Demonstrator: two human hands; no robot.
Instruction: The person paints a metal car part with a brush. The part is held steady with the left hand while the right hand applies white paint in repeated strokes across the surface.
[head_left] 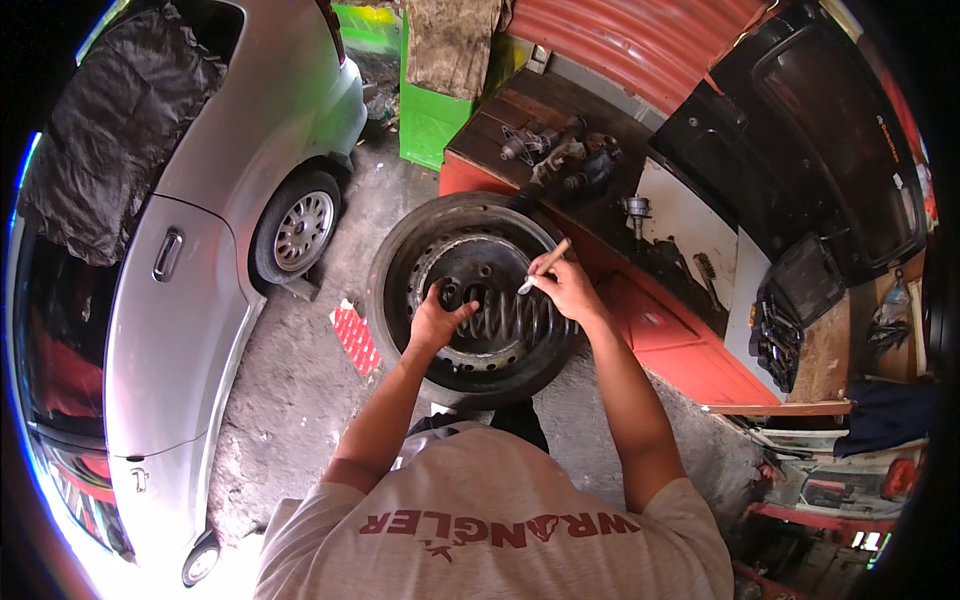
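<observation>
Hands point(433, 322) reach over a coil spring point(505, 318), right point(573, 291) pinching a brush point(554, 256).

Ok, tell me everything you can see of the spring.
The spring is a thick dark coil, apparently metal, with gaps between its turns. It is held sideways over the wheel; whether it rests there is unclear. The left hand grips its left end; the right hand holds a wooden-handled tool close by.

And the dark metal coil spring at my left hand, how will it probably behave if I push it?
The dark metal coil spring is probably heavy for its size, judging by its thick turns. They also suggest stiffness. Its round coils, apparently lying sideways over the black-tyred round metal wheel, could let it roll.
</observation>
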